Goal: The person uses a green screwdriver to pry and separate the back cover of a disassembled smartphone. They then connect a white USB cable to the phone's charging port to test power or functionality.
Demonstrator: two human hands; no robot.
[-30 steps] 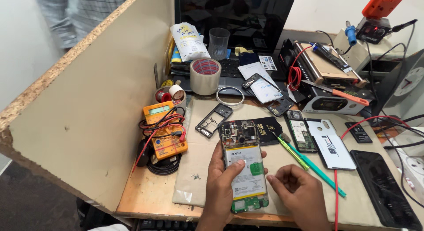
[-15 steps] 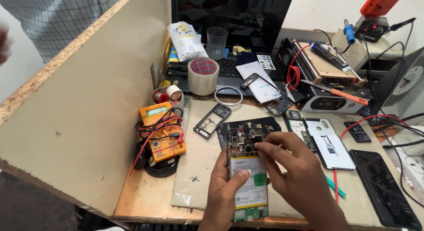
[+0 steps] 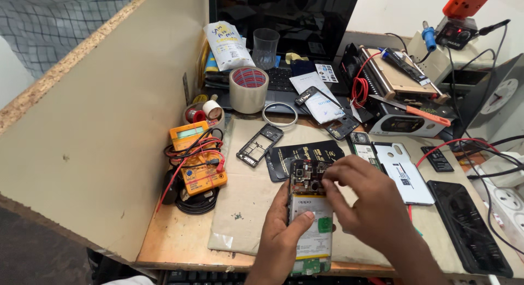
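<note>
Near the workbench's left edge, beside the chipboard partition [image 3: 82,127], an orange multimeter [image 3: 197,159] lies tangled in red and black leads. Just right of it, by the front edge, the left hand [image 3: 284,230] cradles an opened smartphone [image 3: 309,214], fingers curled under its side, thumb pressed on the pale battery. The phone lies face down with its back removed: dark circuit board and camera modules exposed at the top, a green tab on the battery. The right hand [image 3: 363,203] hovers over the board, fingertips pinched together at a small part; which one cannot be told. A slip there could likely tear a delicate flex connector or scatter tiny screws. A white back cover [image 3: 401,168] lies further right.
</note>
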